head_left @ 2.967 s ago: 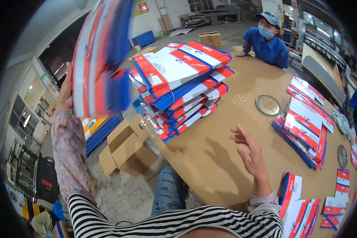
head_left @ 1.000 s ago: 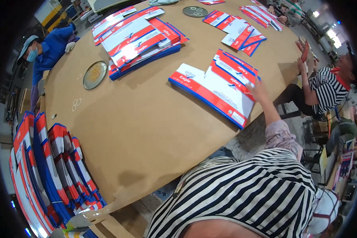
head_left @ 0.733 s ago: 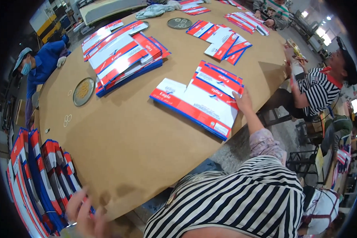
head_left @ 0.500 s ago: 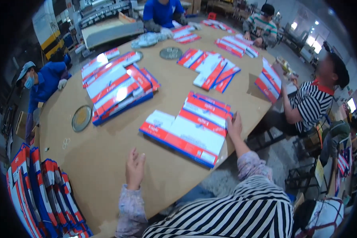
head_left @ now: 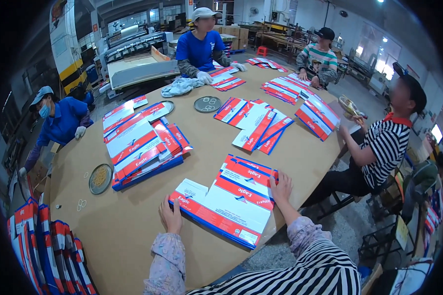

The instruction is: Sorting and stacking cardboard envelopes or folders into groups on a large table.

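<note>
A stack of flat printed cartons in red, white and blue lies on the table in front of me. My left hand is at the stack's left corner, its fingers stretched up and touching the edge. Along the right edge rests my right hand, fingers extended and apart, against the cartons. Neither hand lifts the stack. A higher pile of the same cartons sits farther left. Next to that pile is a round dish with yellowish rubber bands, and a few loose rubber bands lie nearby.
Another dish and a grey cloth are farther back. Fanned cartons lie beyond my stack. Upright bundles of cartons stand at the lower left. Several co-workers are around the table; one at the right holds cartons.
My left hand has moved from above the bare tabletop to the stack's left corner. My right hand stays at the right edge. The head view has tilted up; the right co-worker's cartons have tipped lower.
</note>
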Tool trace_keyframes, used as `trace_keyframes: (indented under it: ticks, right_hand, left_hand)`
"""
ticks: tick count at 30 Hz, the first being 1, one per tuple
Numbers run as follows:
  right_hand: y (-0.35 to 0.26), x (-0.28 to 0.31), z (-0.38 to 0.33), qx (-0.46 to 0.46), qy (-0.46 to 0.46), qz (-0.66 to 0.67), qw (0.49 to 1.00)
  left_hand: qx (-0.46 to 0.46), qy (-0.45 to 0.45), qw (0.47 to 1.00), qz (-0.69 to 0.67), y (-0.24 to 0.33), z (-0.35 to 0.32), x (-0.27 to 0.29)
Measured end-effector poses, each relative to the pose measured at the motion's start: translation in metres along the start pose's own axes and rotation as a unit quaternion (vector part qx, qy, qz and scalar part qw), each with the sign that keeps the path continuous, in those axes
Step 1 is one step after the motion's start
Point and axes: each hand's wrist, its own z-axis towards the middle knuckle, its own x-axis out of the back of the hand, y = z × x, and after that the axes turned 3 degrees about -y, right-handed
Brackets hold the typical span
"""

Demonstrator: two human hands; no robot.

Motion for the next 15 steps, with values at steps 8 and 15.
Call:
trace_keyframes:
  ticks: [8, 15]
  right_hand:
    - [-0.001, -0.002, 0.003, 0.015, 0.005, -0.032, 0.999]
    - [-0.007, -0.003, 0.006, 0.046, -0.017, -0.071, 0.996]
  left_hand:
    - [-0.03, 0.032, 0.998, 0.055, -0.002, 0.012, -0.011]
    - [-0.064, 0.053, 0.993, 0.086, -0.001, 0.017, -0.011]
